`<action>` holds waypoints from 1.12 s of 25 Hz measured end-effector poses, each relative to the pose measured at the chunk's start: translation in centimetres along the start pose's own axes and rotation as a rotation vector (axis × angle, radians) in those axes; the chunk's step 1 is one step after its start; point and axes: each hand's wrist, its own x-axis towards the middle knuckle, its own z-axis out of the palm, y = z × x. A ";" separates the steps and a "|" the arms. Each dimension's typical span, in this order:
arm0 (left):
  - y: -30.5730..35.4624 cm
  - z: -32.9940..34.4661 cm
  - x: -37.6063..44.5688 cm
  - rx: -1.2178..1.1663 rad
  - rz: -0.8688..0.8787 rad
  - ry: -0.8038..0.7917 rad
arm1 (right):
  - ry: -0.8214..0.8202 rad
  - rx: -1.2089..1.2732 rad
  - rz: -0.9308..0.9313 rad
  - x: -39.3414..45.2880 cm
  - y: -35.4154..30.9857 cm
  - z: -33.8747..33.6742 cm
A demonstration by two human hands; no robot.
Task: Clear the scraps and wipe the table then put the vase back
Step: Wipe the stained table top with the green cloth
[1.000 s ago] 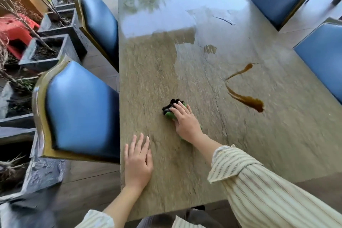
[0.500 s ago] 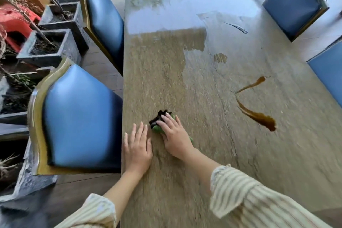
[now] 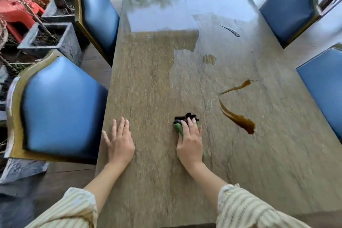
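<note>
Wiping is under way: the right hand presses a crumpled green-and-black cloth flat-fingered onto the brown stone surface, left hand splayed beside it, and the dark brown spill to the right likely comes next.

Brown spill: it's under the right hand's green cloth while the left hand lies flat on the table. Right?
No. The head view shows the brown spill uncovered, to the right of the right hand and its green cloth. The left hand does lie flat on the table.
</note>
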 end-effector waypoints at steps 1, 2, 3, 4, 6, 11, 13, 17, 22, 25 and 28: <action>1.3 0.1 -0.6 -0.032 -0.067 0.011 | -0.081 0.004 -0.146 -1.5 0.1 -0.1; 2.6 0.3 -1.4 -0.070 -0.118 0.019 | -0.170 0.007 -0.304 -2.5 0.4 -0.3; 4.3 0.6 -2.5 -0.098 -0.142 0.027 | -0.241 0.012 -0.438 -2.8 1.4 -0.8; 5.8 1.1 -3.7 -0.110 -0.139 0.038 | -0.272 0.017 -0.520 -2.0 2.6 -1.5; 8.4 2.2 -6.2 -0.094 -0.083 0.044 | -0.254 0.014 -0.487 -0.1 5.6 -3.0; 14.1 4.1 -10.7 -0.058 -0.040 0.042 | -0.221 0.025 -0.302 0.3 11.7 -7.0; 16.3 4.9 -12.0 -0.019 -0.075 0.052 | -0.306 0.011 -0.478 -2.7 13.7 -8.7; 18.3 5.7 -12.8 -0.008 -0.193 0.067 | -0.331 0.009 -0.599 -5.3 20.0 -12.4; 18.7 5.8 -13.0 -0.020 -0.200 0.123 | -0.132 0.002 -0.279 -4.8 28.2 -16.7; 18.9 5.8 -13.0 -0.029 -0.210 0.129 | 0.013 0.002 -0.074 -4.3 31.6 -18.5; 18.7 5.6 -12.7 -0.060 -0.222 0.075 | 0.138 -0.031 0.149 -4.1 31.7 -18.4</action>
